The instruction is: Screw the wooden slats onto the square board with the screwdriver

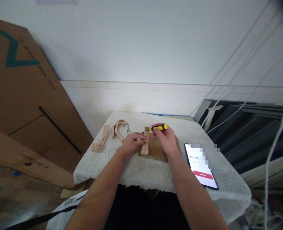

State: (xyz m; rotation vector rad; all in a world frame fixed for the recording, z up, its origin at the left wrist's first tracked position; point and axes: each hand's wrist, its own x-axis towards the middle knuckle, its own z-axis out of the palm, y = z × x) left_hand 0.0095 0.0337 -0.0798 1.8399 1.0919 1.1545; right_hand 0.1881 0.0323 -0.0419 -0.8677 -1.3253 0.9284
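My right hand [166, 140] grips a yellow and black screwdriver [161, 127], held almost level, with its shaft pointing left. Its tip is close to the upper end of a light wooden strip [145, 149] with dark holes. The strip lies along the left part of a brown wooden board [157, 151] dotted with small holes. From the left, my left hand [132, 143] has its thumb and fingers closed on the strip's edge, near one of the holes. Whether a screw sits under the screwdriver tip is too small to tell.
Left on the white cloth-covered table [141, 179] lie a wooden hook [102, 140], curved wooden hooks [115, 127] and several small screws [128, 129]. A phone [201, 167] showing a timer lies at right. A large cardboard box [36, 95] stands left; white cables [275, 140] hang right.
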